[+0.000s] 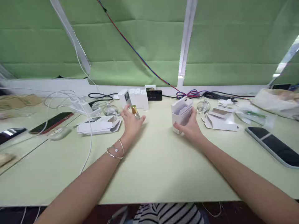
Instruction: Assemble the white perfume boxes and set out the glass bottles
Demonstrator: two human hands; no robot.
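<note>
The left hand (132, 122) partly hides the gold-capped bottle (134, 109) — the far-right phone (273, 143) is cut off.

From the middle of the pale table (149, 174), a black phone (154, 95) with little white numbers stands at 12 o'clock. Black cords (217, 95) lie in a pile near 2 o'clock. A big phone (275, 146) lies flat at 3 o'clock. At 9 o'clock is another dark phone (11, 134). A white wire (90, 143) bends down at 9 o'clock too. Behind, at 12 o'clock, hangs green cloth (221, 40), with a red and blue cord (128, 42) slanting across it.
</note>
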